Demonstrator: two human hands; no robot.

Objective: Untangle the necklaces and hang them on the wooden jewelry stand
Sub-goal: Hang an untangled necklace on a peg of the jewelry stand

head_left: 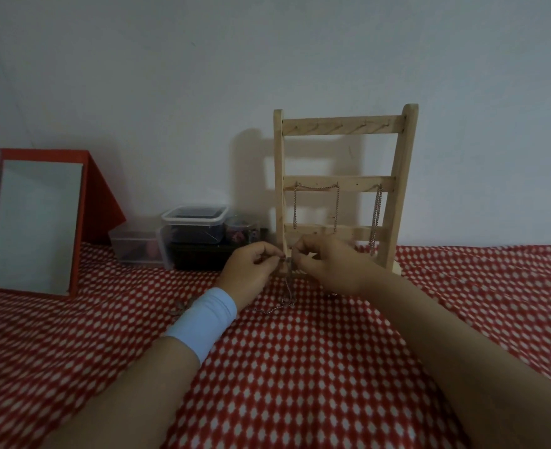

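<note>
The wooden jewelry stand (343,186) stands upright against the wall, on the red patterned cloth. One chain necklace (316,202) hangs from two pegs of its middle bar, and a second chain (377,218) hangs at the right. Just in front of the stand's base, my left hand (251,270) and my right hand (329,265) pinch a thin chain necklace (287,290) between their fingertips. Its loose end trails down onto the cloth toward my left wrist, which wears a light blue band.
A red-framed mirror (37,222) leans at the far left. Clear plastic boxes (194,222) and a small jar (241,230) sit against the wall left of the stand. The red cloth with white dots (300,367) covers the whole surface.
</note>
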